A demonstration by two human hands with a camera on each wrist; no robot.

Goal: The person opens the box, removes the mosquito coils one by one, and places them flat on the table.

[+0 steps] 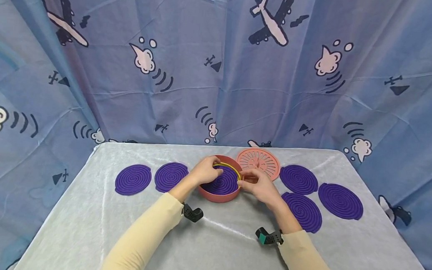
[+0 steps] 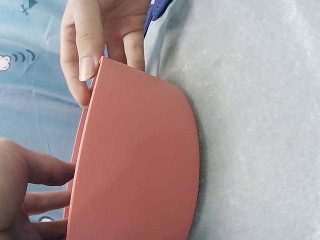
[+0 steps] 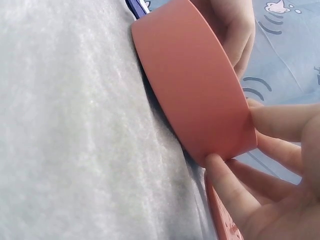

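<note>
A round terracotta-coloured box [image 1: 217, 198] stands on the table with a purple mosquito coil [image 1: 221, 183] inside. A thin yellow ring [image 1: 232, 168] curves along the far side of the coil, within the box wall. Reaching over the rim, my left hand [image 1: 204, 170] has its thumb and fingers on either side of the ring and seems to pinch it. Its fingertips are hidden behind the wall in the left wrist view. My right hand [image 1: 263, 187] grips the box's right wall, some fingers against the outside [image 3: 225, 180] and others over the rim.
A slotted terracotta-coloured lid [image 1: 268, 163] lies behind the box. Two loose purple coils [image 1: 133, 180] lie to the left; several more purple coils [image 1: 301, 210] lie to the right. A patterned curtain [image 1: 220, 68] hangs behind the table [image 1: 223, 248].
</note>
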